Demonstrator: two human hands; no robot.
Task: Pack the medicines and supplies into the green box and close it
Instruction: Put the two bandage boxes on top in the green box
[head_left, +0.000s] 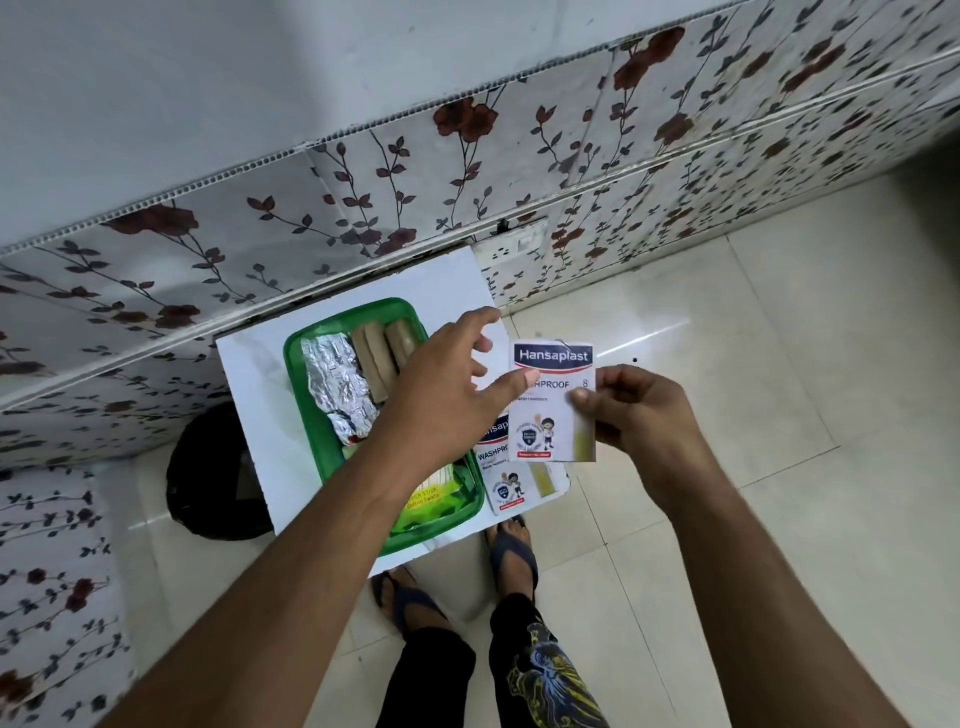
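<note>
Hansaplast packet is pinched by right hand fingers; left hand, fingers spread, touches its edge.

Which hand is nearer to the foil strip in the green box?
Left. The left hand hovers open just right of the foil strip; the right hand is farther right, beyond the green box, holding a Hansaplast packet.

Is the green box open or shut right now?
Open. No lid covers the green box; the foil blister strips, two tan bandage rolls and a cotton swab pack inside are visible.
</note>
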